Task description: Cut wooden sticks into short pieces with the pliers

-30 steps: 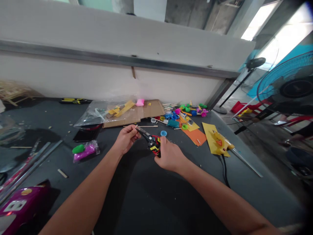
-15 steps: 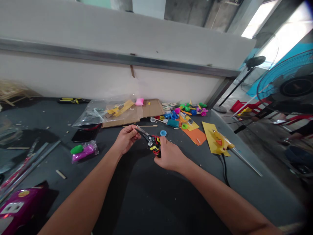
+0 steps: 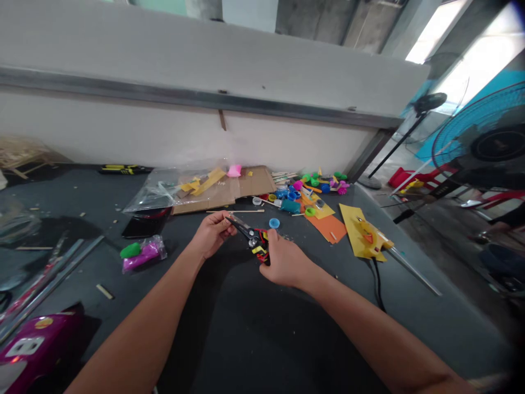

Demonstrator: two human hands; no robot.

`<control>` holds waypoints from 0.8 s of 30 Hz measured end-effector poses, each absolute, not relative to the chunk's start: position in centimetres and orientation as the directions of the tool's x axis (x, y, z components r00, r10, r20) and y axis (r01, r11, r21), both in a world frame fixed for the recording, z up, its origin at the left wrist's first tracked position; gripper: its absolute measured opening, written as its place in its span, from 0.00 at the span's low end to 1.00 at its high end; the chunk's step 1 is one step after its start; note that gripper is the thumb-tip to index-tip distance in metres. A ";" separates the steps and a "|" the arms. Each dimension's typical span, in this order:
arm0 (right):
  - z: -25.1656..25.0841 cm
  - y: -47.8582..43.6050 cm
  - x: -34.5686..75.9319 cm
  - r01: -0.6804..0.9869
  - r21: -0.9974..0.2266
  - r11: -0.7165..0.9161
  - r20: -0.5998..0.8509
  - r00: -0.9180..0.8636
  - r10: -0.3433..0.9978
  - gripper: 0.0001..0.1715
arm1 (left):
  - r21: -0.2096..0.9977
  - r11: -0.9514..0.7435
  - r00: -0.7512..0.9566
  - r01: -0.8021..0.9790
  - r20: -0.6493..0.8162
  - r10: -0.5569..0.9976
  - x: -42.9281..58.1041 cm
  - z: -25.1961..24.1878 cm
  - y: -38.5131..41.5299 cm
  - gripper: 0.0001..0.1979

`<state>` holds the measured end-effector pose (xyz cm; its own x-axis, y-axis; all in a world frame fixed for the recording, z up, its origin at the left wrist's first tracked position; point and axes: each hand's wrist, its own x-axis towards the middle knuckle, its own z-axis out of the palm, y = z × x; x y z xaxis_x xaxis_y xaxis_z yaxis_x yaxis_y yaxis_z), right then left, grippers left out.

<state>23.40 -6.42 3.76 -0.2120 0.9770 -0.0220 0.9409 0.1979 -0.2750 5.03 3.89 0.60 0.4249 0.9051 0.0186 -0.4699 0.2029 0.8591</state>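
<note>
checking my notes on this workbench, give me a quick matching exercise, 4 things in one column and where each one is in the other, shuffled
Things:
1. red, yellow and black pliers
2. blue bottle cap
3. bag of magenta and green clay
4. yellow card

Places:
A. on the bench, left of the left hand
B. held between both hands
C. toward the right of the bench, with a black cable running from under it
D. on the bench just beyond the fingers of the right hand

Pairs: 1-B, 2-D, 3-A, 4-C
</note>
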 end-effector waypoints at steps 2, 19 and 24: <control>3.8 -6.4 23.3 0.945 -0.262 0.197 -0.025 -0.211 0.977 0.27 | 0.858 0.191 0.431 -0.477 0.039 0.902 4.9 0.4 4.0 0.08; 3.3 -6.2 23.7 0.946 -0.235 0.222 0.070 -0.212 0.975 0.29 | 0.860 0.208 0.484 -0.465 0.050 0.873 5.0 0.0 4.1 0.06; 3.5 -6.2 23.6 0.951 -0.215 0.221 0.047 -0.216 0.975 0.28 | 0.867 0.205 0.497 -0.454 0.055 0.866 4.9 0.1 4.1 0.07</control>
<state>23.58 -6.16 3.46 -0.2158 0.9753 0.0473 0.9514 0.2209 -0.2145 4.92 4.10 0.06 0.4966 0.8662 0.0550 -0.4536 0.2049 0.8673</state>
